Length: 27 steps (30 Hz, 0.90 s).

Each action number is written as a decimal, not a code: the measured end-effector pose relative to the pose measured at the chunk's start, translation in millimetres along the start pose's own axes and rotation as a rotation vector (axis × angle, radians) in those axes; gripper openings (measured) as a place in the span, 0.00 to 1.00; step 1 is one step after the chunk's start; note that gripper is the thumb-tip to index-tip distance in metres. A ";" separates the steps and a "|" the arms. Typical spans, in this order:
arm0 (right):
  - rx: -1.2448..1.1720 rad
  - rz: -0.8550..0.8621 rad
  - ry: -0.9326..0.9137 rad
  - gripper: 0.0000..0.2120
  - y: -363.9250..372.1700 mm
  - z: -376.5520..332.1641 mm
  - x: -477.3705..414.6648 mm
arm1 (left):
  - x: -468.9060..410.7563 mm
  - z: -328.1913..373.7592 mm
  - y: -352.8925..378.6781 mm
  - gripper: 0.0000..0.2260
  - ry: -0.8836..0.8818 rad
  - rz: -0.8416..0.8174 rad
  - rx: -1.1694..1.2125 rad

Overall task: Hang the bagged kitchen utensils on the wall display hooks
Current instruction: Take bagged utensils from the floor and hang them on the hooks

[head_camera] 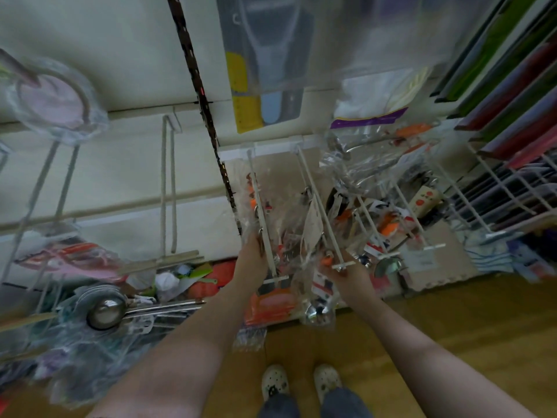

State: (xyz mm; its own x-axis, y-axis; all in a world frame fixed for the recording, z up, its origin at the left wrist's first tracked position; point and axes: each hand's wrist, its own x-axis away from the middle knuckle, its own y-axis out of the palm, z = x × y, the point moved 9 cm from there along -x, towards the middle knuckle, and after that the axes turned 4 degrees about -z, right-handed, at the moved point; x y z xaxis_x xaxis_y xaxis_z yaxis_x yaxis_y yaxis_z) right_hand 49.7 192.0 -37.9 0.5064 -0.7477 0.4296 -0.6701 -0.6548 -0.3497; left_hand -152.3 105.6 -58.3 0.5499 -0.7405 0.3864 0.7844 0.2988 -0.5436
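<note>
Left hand (252, 257) grips one bag (256, 212) (right hand (349, 274), second bag (320, 297)).

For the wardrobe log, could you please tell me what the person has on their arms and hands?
Both forearms are bare, with no sleeves in view. The left hand and right hand wear no gloves; no watch, bracelet or ring shows.

Floor (452, 327): wood-look, lower right.
Shoes (274, 381): pale pair, bottom centre, on floor.
Dark strap (193, 64): diagonal, upper centre.
Coloured boards (512, 86): stacked, upper right.
</note>
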 end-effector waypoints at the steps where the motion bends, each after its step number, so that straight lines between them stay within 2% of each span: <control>1: 0.019 -0.006 -0.007 0.03 -0.8 1.1 1.8 | 4.3 -4.8 2.8 0.15 -0.002 -0.019 0.006; 7: 0.150 -0.043 -0.080 0.06 -1.1 2.1 18.9 | 43.9 -7.0 8.8 0.11 0.054 -0.030 -0.021; 11: 0.221 -0.076 -0.134 0.17 -4.1 3.1 31.9 | 82.0 -5.1 9.5 0.16 0.053 0.032 -0.022; 13: 0.219 -0.097 -0.137 0.19 -6.7 5.3 41.3 | 101.2 -9.4 10.1 0.12 -0.001 0.058 -0.019; 15: 0.201 -0.115 -0.146 0.17 -11.3 10.2 50.4 | 123.4 -10.4 12.0 0.09 -0.046 0.098 -0.011; 21: 0.165 -0.221 -0.229 0.05 -28.3 13.1 85.9 | 183.1 -0.9 31.8 0.12 -0.109 0.176 -0.024; 24: 0.129 -0.272 -0.241 0.23 -31.9 12.5 102.6 | 214.8 0.7 35.7 0.15 -0.153 0.265 -0.002; 25: 0.093 -0.280 -0.242 0.25 -32.8 11.3 110.2 | 227.4 1.8 36.3 0.16 -0.151 0.290 0.004; 27: 0.010 -0.332 -0.249 0.20 -30.1 9.0 124.2 | 250.2 0.9 37.9 0.15 -0.159 0.322 -0.023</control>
State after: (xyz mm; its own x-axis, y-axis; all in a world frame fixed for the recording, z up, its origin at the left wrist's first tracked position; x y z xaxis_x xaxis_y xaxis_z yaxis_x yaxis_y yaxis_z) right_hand 137.7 117.8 18.5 0.8110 -0.4986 0.3060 -0.4435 -0.8651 -0.2343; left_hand 15.3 -67.7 18.5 0.8071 -0.5068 0.3028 0.5577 0.4864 -0.6726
